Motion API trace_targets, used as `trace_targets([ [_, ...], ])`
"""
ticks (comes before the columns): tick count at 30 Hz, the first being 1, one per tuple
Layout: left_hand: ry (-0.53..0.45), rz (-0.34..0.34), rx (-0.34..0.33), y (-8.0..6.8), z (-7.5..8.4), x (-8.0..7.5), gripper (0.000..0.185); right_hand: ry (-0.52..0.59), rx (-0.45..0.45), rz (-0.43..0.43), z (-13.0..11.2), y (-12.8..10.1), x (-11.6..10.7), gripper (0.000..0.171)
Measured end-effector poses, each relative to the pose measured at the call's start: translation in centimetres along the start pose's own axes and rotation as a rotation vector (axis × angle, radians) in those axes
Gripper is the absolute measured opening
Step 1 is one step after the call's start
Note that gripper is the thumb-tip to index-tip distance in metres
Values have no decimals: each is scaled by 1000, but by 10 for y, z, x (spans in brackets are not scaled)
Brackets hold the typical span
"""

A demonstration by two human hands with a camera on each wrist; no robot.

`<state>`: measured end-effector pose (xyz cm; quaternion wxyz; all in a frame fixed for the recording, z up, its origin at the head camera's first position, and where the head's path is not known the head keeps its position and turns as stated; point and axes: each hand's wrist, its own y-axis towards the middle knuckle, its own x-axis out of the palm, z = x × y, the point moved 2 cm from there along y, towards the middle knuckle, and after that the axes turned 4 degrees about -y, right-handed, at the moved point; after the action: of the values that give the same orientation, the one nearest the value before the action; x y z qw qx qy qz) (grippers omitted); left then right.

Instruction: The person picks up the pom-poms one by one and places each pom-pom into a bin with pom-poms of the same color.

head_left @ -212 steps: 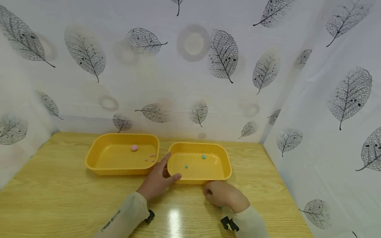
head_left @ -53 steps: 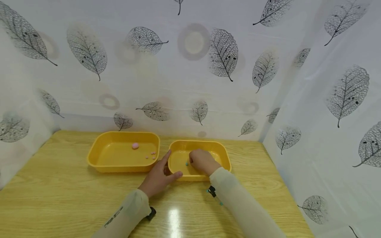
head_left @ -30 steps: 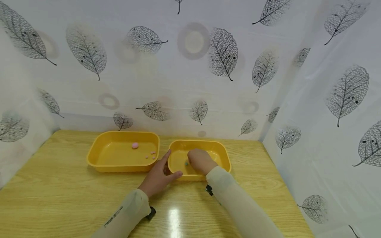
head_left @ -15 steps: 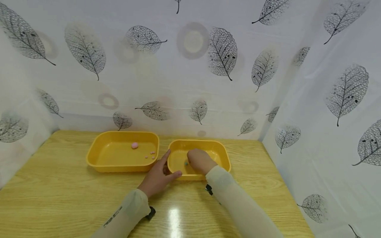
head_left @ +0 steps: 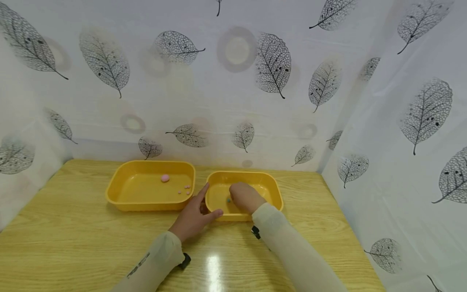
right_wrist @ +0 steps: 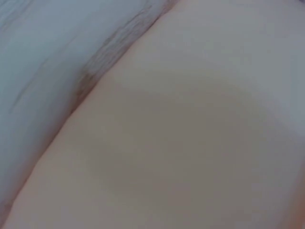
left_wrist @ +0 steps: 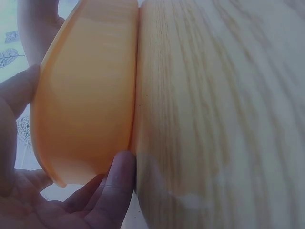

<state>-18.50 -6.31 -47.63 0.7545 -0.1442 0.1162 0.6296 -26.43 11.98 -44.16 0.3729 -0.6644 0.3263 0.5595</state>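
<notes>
Nearest to the camera, two pale sleeves come in over the wooden table, and I take the right yellow tray as the landmark for all places. At the near left corner of this tray rests the left hand: its thumb lies along the near wall and its index finger is stretched along the left wall, so the fingers are straight and only brace the tray, without closing round it. The left wrist view shows the same, with the tray's outer wall between the thumb and the fingers, and the table beside it. Inside the tray, on its left half, the right hand is bent down with the fingertips on the floor of the tray, just beside a small blue-green bead. Whether the fingers pinch the bead or only touch it, I cannot tell; the right wrist view is only a blur. To the left of the landmark tray, nearly touching it, stands the left yellow tray, which contains one bigger pink ball and several small pink beads. Behind both trays hangs a white curtain with a grey leaf pattern.
</notes>
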Motion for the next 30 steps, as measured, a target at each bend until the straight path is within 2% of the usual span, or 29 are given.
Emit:
trace_targets([
  [23, 12, 0, 9, 0, -1, 0, 103, -16, 3, 0, 0, 1, 2, 23],
  [30, 8, 3, 8, 2, -3, 1, 103, 32, 4, -1, 3, 0, 1, 24],
])
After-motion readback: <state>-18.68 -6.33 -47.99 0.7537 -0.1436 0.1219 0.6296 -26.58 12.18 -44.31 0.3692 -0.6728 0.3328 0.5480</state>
